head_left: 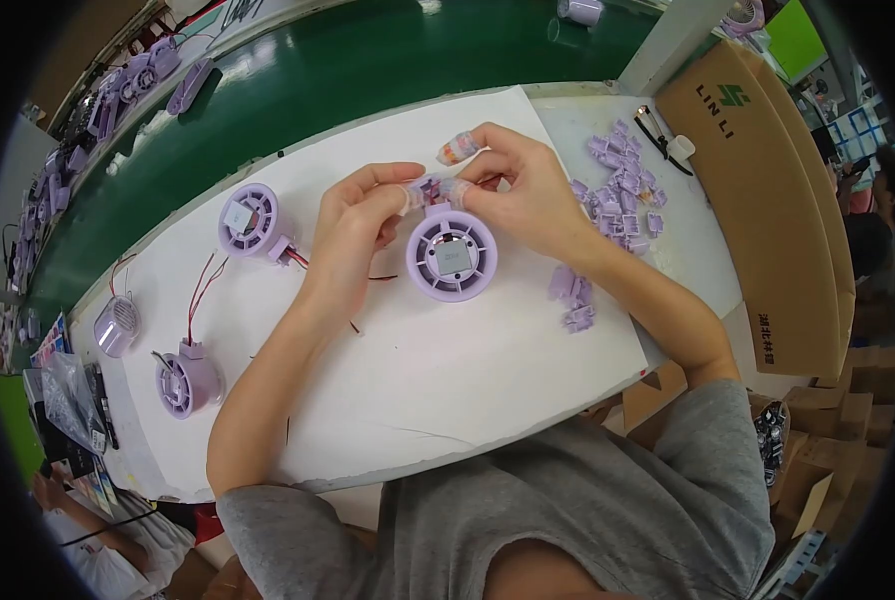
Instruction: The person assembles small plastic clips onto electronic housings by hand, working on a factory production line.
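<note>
A round purple fan housing (pixel 453 222) lies near the middle of the white sheet, its short neck pointing away from me. A grey square plate sits at its center. My left hand (pixel 356 212) pinches the left side of the neck between thumb and fingers. From the right, my right hand (pixel 524 190) pinches the same neck, its index finger raised and wrapped in tape. Red wires show between the fingertips; any small part there is hidden. Left of my hands lie two similar fan housings, one upper (pixel 249 222) and one lower (pixel 189 382), with wires coming from their necks.
Small purple plastic clips (pixel 623 185) are heaped at the right. Beyond them stand a cardboard box (pixel 763 200) and a white-capped bottle (pixel 680 148). A clear-purple cup-shaped part (pixel 118 325) sits far left. A green conveyor belt (pixel 368 75) runs behind, carrying purple parts.
</note>
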A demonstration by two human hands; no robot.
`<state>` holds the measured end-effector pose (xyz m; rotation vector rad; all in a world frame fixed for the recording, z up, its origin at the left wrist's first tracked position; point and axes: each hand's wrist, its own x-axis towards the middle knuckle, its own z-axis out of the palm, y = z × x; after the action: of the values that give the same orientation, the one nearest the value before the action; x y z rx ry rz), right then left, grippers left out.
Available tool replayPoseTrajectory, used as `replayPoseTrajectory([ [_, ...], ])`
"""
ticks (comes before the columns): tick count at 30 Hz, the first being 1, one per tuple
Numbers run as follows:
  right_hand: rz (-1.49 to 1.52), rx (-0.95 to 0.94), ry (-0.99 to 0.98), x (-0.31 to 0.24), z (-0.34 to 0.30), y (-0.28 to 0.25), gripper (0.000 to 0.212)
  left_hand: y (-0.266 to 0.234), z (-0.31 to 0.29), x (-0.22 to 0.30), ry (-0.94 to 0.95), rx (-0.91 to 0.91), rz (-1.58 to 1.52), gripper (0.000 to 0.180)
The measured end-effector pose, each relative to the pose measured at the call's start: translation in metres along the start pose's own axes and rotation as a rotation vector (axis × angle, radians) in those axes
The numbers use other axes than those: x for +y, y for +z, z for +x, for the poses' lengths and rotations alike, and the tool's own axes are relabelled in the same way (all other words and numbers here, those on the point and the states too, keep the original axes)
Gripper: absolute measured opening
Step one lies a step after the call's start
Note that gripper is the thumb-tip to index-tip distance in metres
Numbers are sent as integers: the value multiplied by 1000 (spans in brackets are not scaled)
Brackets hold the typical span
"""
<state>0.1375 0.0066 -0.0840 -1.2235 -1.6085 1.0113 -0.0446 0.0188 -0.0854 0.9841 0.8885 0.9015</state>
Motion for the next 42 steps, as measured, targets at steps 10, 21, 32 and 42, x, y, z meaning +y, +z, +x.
replayPoseTrajectory([
  [10, -141, 10, -79, -6, 0, 4, 21, 3, 2, 1, 99, 5, 388, 27],
  [21, 113, -84, -3, 10, 7, 0, 14, 7, -2, 0, 72, 60, 232, 39],
  [32, 51, -167, -94, 7, 9, -1, 20, -8, 2, 3, 195, -63, 472, 57],
  [42, 169, -366, 250, 2, 12, -26, 25, 32, -58, 5, 598, -53, 1635, 74],
])
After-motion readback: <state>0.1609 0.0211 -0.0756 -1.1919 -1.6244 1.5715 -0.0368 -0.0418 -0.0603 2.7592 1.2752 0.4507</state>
